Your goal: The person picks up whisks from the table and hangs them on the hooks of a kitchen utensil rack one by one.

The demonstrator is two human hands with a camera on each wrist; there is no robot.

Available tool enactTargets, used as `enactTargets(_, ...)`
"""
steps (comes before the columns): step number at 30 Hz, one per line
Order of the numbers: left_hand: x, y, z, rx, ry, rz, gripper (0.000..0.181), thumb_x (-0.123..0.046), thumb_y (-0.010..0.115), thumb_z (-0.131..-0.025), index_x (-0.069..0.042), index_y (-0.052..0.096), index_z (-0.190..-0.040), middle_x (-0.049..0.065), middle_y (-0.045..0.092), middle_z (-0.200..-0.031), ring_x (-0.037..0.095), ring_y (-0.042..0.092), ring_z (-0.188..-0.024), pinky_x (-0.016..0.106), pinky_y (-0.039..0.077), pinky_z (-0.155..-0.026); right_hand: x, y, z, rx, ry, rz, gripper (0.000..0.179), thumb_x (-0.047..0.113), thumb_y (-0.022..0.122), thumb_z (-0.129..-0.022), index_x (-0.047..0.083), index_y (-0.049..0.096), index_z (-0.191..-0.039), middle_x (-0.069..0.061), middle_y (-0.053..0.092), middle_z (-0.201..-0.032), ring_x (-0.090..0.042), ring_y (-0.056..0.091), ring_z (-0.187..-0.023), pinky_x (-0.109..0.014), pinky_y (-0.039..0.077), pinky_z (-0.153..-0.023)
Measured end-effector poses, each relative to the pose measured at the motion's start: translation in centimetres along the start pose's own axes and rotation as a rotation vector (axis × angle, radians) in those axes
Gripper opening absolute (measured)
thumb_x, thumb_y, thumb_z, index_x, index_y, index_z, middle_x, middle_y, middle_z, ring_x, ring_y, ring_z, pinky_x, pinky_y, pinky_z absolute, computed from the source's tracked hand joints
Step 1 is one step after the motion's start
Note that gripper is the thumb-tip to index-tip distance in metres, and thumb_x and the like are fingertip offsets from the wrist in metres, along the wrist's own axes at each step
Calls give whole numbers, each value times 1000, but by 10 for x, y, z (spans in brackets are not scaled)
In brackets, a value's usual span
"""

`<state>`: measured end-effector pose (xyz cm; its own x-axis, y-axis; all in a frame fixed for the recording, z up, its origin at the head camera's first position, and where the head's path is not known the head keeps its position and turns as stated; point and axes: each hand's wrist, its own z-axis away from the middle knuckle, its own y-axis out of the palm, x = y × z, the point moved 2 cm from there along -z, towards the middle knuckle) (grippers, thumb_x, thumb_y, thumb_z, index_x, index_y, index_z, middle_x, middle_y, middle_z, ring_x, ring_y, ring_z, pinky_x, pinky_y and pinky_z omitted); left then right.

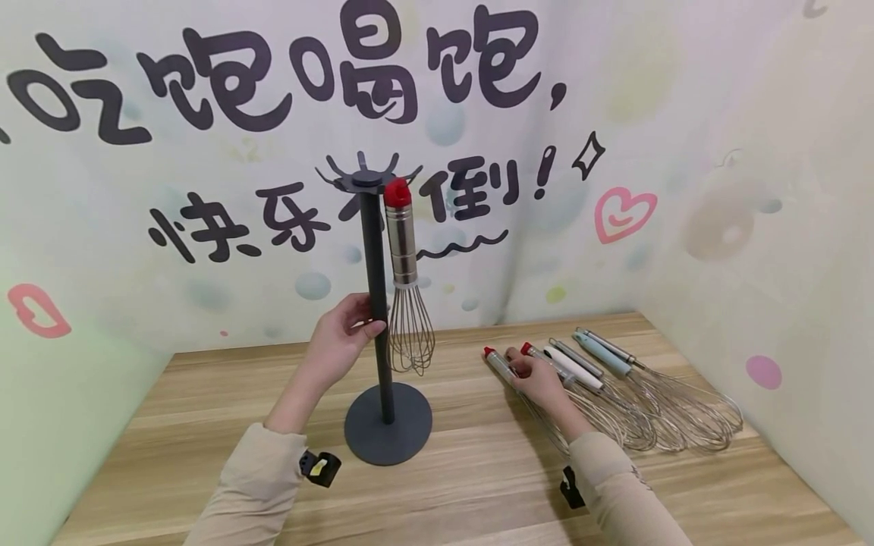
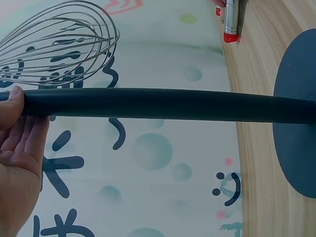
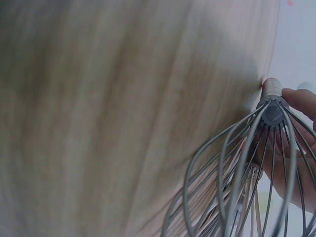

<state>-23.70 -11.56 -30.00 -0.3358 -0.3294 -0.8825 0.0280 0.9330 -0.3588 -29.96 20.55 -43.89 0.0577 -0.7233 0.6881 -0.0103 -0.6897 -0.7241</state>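
A dark grey utensil stand (image 1: 373, 258) has a round base and a ring of upturned hooks on top. My left hand (image 1: 334, 345) grips its pole about midway, thumb on one side and fingers behind. From a hook on the right hangs a whisk (image 1: 403, 246) with a metal handle and red tip. My right hand (image 1: 542, 385) holds the leftmost red-tipped whisk (image 1: 501, 365) of a row on the table by its handle. The right wrist view shows my thumb and fingers on either side of that whisk handle (image 3: 271, 88), wires fanning toward the camera.
More whisks lie to the right of my right hand: another red-tipped whisk (image 1: 527, 349), a white-handled whisk (image 1: 573, 368), a light-blue-handled whisk (image 1: 601, 353) and metal-handled ones. Their wire heads overlap. A printed curtain (image 1: 478, 288) stands behind the wooden table (image 1: 239, 409).
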Motion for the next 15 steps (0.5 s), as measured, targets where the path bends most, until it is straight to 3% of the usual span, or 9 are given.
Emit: enactTargets(15, -1, -1, 3, -39, -10, -35, 38, -4, 61, -91, 1, 51, -127, 22, 60, -122, 33, 58, -118, 42, 49, -101, 3, 0, 1, 12, -28, -2, 34, 2, 70, -80, -8, 64, -112, -23, 68, -105, -31, 64, -97, -38, 55, -79)
